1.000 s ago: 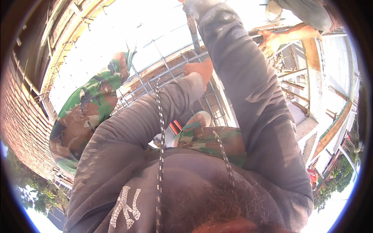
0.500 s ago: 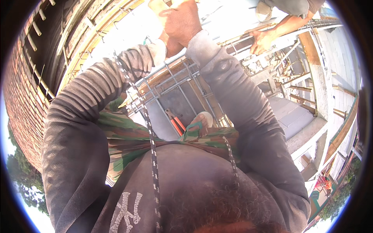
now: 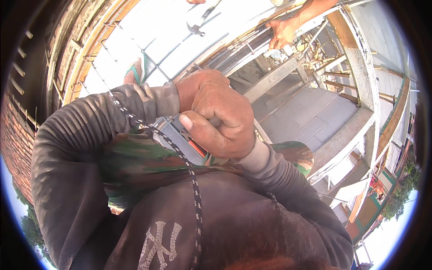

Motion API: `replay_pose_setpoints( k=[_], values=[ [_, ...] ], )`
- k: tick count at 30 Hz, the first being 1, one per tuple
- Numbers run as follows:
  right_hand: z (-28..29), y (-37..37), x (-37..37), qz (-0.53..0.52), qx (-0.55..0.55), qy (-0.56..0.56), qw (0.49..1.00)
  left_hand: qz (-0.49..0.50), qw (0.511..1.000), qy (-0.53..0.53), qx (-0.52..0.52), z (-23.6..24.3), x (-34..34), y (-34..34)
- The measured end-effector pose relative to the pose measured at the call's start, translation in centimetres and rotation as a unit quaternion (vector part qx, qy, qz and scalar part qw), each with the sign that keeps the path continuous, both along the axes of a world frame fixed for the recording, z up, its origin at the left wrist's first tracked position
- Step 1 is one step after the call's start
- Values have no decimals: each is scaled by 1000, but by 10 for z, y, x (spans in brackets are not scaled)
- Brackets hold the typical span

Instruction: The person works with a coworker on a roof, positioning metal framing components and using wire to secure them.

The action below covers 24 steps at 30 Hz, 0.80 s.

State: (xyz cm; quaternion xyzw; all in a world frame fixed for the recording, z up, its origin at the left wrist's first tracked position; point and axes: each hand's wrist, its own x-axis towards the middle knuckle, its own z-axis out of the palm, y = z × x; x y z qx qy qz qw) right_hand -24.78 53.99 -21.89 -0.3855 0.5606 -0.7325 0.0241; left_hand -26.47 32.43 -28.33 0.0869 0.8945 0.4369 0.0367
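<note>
— How are the hands?
— The right hand [image 3: 225, 119] is curled tight around a grey end [image 3: 216, 121] (of what, I can't tell), overlapping the left hand [image 3: 198, 85], whose grip is hidden.
— And around them?
— An orange-handled tool [image 3: 196, 149] peeks out below the right hand; steel bars [image 3: 157, 66] lie beyond the left, a hammer [image 3: 195, 29] farther out.

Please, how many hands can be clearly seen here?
3: the person's left hand and right hand overlapping at the centre, and a co-worker's hand at upper right. Skin at the top edge may be another.
</note>
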Motion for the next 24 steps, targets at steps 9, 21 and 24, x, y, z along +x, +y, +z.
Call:
replay_pose_setpoints(
  k=[9,21,24],
  values=[
    [-20,-129,-114,-84,210,-48,973,-2,995,33,97,-24,-45,-15],
    [38,-89,-84,-137,126,-77,979,63,979,145,128,-39,-12,-10],
    [37,-87,-86,-1,0,-115,993,43,945,-236,222,-51,-29,-69]
  ],
)
